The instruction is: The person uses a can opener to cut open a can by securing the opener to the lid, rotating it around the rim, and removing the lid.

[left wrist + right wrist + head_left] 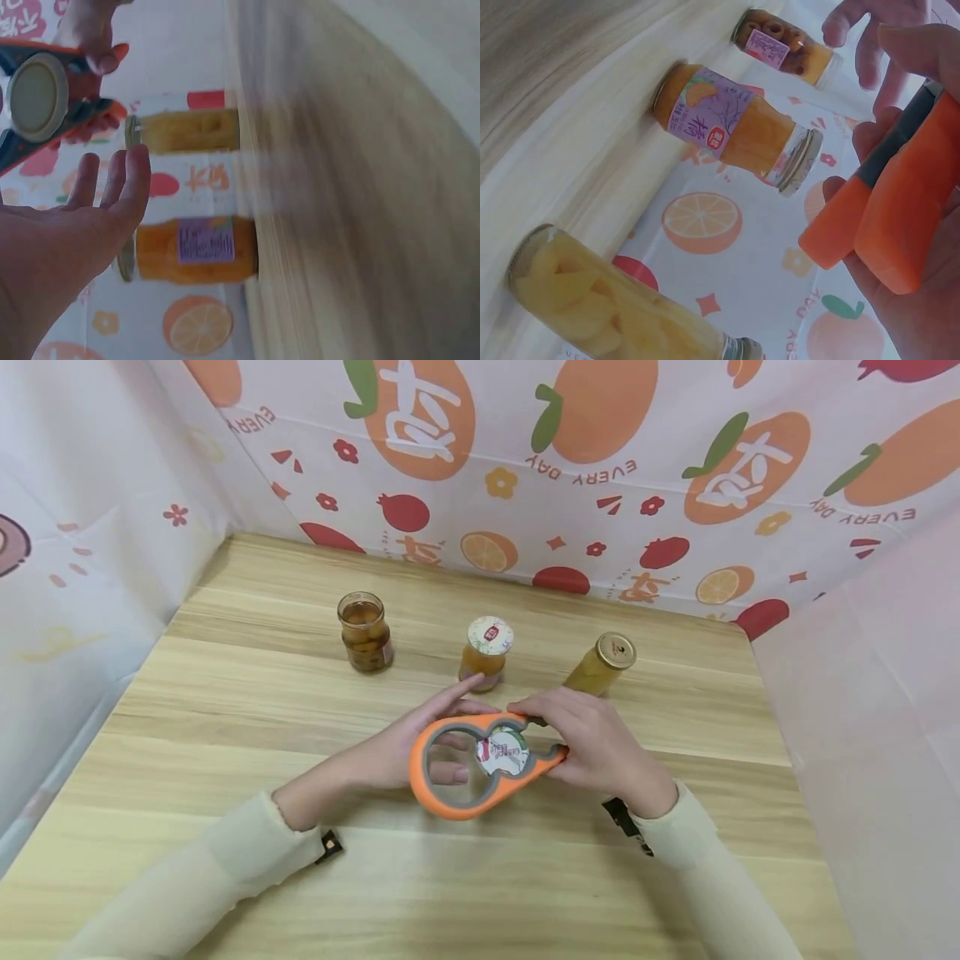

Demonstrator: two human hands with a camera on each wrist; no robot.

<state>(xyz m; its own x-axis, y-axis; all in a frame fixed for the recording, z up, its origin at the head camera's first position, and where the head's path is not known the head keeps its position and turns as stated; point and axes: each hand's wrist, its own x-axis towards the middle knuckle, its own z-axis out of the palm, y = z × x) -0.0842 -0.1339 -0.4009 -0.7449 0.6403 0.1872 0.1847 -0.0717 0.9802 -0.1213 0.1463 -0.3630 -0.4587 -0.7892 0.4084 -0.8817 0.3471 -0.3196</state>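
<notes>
We see the right hand [600, 745] with its grip curled round the handle ends of an orange opener [516, 784], which hangs above the worktop [262, 702]. In the opener's smaller, grey-lined notch sits a printed lid [502, 752], its patterned face up in the head view and its pale underside showing to the left wrist camera. The left hand [401, 747] reaches in just beside the opener, its grip slack and fingers extended, holding nothing; part of it shows through the larger ring, and we cannot tell whether it touches. Beyond the hands, we find three glass jars standing in a spaced row: on the left an uncovered jar [366, 639] with brown contents, in the middle an orange-filled jar [482, 666] with a patterned white lid and purple label, and on the right a taller yellow-filled jar [591, 676] with a gold-coloured lid, partly behind the right hand. Behind them we see a fruit-printed cloth [517, 443].
</notes>
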